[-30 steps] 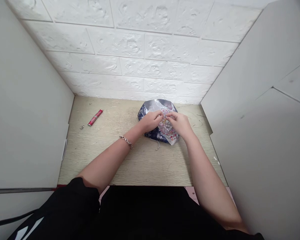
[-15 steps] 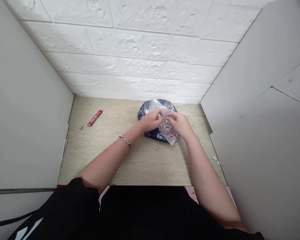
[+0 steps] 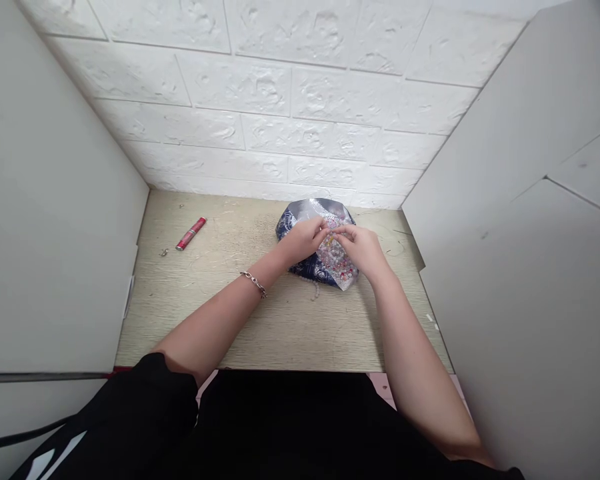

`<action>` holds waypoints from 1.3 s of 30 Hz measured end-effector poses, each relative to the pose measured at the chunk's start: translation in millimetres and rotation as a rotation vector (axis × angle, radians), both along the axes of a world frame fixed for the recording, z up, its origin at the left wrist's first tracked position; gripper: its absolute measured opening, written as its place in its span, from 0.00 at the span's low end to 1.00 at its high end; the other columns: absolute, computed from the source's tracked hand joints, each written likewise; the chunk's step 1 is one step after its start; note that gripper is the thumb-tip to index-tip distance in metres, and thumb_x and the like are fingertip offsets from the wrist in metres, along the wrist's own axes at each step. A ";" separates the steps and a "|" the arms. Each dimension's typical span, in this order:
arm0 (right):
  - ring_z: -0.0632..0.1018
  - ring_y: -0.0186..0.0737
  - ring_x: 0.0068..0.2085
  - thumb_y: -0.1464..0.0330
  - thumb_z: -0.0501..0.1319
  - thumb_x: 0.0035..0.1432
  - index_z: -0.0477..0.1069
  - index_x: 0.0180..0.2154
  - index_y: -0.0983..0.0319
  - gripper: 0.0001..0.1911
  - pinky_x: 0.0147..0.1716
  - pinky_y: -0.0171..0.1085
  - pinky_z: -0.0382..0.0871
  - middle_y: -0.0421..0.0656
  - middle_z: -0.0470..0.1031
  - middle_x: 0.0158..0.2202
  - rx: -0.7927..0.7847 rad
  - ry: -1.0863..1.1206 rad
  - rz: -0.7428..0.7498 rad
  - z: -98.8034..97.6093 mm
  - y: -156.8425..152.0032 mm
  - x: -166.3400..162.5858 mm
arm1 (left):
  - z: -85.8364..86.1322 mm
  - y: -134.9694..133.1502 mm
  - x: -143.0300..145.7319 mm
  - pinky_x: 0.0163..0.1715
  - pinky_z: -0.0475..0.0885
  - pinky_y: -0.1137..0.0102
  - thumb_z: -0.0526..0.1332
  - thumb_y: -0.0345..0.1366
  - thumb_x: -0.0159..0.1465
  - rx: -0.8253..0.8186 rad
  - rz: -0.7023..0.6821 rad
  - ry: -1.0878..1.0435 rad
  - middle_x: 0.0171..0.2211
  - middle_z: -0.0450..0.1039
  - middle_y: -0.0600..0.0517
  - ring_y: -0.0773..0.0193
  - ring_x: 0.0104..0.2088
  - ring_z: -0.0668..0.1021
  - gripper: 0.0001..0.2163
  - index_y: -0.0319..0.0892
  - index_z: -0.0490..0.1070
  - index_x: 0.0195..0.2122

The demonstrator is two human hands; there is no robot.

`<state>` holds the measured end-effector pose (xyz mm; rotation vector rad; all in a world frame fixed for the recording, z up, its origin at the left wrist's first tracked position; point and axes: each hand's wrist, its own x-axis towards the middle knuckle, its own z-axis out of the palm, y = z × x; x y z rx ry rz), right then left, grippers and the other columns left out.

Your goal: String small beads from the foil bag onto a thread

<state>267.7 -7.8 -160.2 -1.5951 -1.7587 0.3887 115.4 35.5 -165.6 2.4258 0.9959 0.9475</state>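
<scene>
At the back of the desk (image 3: 260, 333), left hand (image 3: 303, 241) and right hand (image 3: 363, 248) both pinch a tiny piece (image 3: 331, 235) over the bag of beads (image 3: 337, 259) on a blue pouch (image 3: 307, 269). The beadwork looks midway, with plenty of beads left.

No writing can be read, neither on the red tube (image 3: 191, 233) well left of the left hand (image 3: 304, 240) nor on the blue bag (image 3: 307, 268) under it.

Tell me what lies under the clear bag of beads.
A dark blue patterned cloth lies under the bag. The left hand and right hand hide its middle.
</scene>
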 end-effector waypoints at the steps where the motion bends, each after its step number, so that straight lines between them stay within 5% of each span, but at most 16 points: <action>1: 0.68 0.35 0.27 0.69 0.53 0.49 0.74 0.36 0.63 0.13 0.30 0.34 0.60 0.41 0.72 0.25 0.001 -0.003 -0.001 -0.1 0.0 -0.1 | 0.1 -0.3 0.0 0.27 0.59 0.72 0.50 0.35 0.60 -0.003 0.005 -0.002 0.20 0.62 0.56 0.69 0.23 0.65 0.07 0.40 0.63 0.29; 30: 0.63 0.31 0.18 0.67 0.53 0.50 0.73 0.35 0.61 0.13 0.24 0.33 0.58 0.39 0.69 0.20 -0.026 -0.033 0.018 -0.8 -2.0 -2.2 | -0.3 -3.7 0.5 0.27 0.59 0.72 0.50 0.36 0.60 -0.016 -0.012 0.036 0.20 0.62 0.55 0.69 0.24 0.65 0.07 0.40 0.62 0.28; 39: 0.65 0.31 0.20 0.66 0.54 0.50 0.73 0.34 0.61 0.12 0.26 0.33 0.59 0.39 0.69 0.20 -0.017 -0.052 0.031 0.2 -3.0 -4.5 | -3.9 2.1 1.4 0.26 0.59 0.73 0.53 0.36 0.58 -0.159 -0.011 -0.010 0.20 0.61 0.56 0.70 0.23 0.64 0.07 0.40 0.62 0.25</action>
